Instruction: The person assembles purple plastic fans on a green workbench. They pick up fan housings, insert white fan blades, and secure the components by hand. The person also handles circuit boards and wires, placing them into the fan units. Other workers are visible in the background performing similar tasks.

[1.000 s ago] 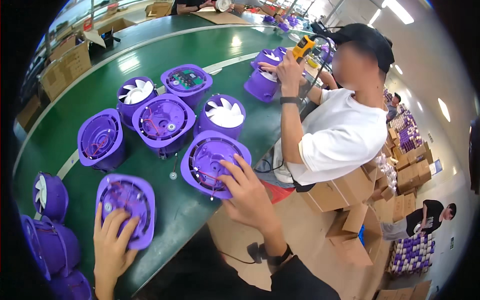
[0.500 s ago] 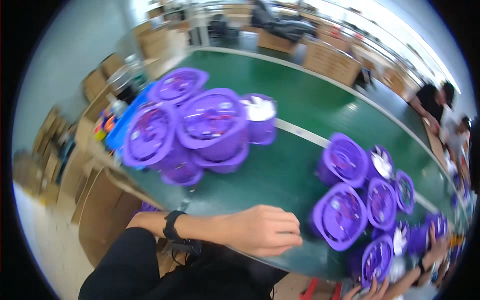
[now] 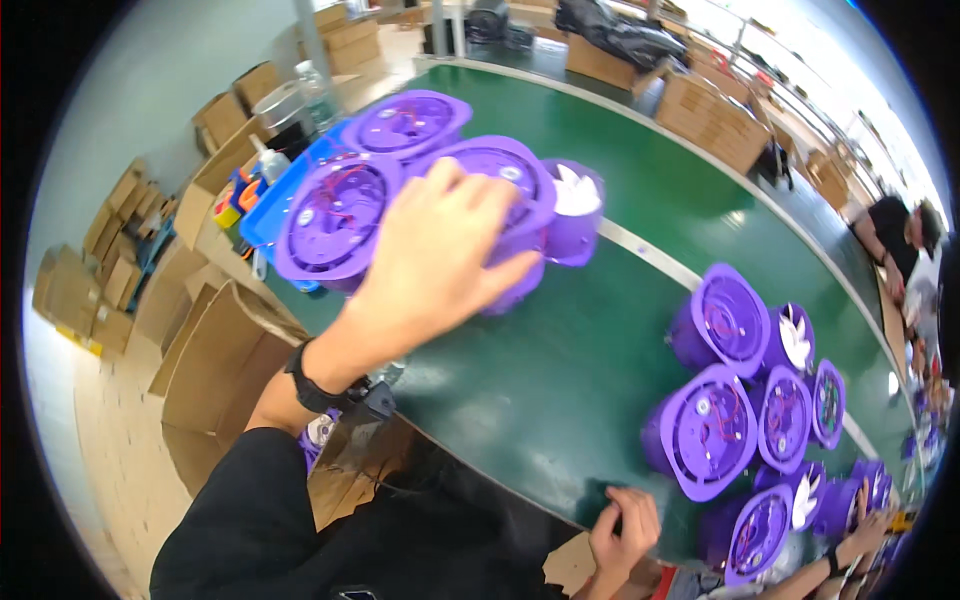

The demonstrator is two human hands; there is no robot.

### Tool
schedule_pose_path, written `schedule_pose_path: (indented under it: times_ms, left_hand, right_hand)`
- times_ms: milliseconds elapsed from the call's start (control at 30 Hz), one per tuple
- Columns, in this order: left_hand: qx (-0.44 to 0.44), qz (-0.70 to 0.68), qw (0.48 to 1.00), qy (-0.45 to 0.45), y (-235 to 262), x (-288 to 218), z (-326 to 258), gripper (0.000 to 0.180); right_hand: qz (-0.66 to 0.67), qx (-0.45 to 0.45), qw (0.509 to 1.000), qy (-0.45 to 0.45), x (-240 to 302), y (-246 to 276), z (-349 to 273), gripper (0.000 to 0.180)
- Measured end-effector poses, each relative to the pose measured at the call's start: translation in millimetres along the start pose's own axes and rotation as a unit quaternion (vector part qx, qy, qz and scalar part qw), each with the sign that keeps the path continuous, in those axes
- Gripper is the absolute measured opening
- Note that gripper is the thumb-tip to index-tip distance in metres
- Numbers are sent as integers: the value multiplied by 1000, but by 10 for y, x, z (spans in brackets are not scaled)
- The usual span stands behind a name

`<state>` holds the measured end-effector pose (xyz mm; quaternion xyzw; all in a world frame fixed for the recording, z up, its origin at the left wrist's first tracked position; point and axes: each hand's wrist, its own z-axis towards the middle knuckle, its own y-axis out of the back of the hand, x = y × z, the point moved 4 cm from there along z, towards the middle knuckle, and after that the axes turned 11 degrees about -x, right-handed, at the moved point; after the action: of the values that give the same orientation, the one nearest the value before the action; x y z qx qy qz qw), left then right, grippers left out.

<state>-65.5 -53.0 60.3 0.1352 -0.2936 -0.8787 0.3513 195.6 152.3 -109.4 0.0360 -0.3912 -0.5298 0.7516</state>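
Observation:
My left hand (image 3: 435, 245), with a black band on its wrist, reaches over a cluster of purple plastic tubs at the left of the table. Its fingers are apart and hold nothing visible; the thumb stands away from them. It covers part of one purple tub (image 3: 535, 175); whether it touches that tub I cannot tell. Just left of it is another purple tub (image 3: 325, 220) with red wires inside. Behind stands a third tub (image 3: 408, 122). At the table's front edge my right hand (image 3: 625, 525) has its fingers curled in, with nothing seen in them.
A purple tub with white petal-like pieces (image 3: 575, 195) stands right of the cluster. More purple tubs (image 3: 708, 435) crowd the right side. A blue tray (image 3: 275, 215) and an open carton (image 3: 225, 375) lie at left. A co-worker's hand (image 3: 868, 535) is at lower right.
My left hand has swung up and left from the table's front edge to the left tub cluster, its fingers spreading. My right hand has come into view at the front edge.

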Motion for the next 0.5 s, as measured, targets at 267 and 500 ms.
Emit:
schedule_pose_path:
  times_ms: [267, 500]
  left_hand:
    - [-32, -36, 998, -28, -179, 112, -177, 37]
    - [-56, -118, 986, -104, 342, -507, -125, 43]
  right_hand:
    - [50, -43, 978, -197, -160, -8, -39, 24]
    - [37, -103, 969, -223, -326, 193, 34, 21]
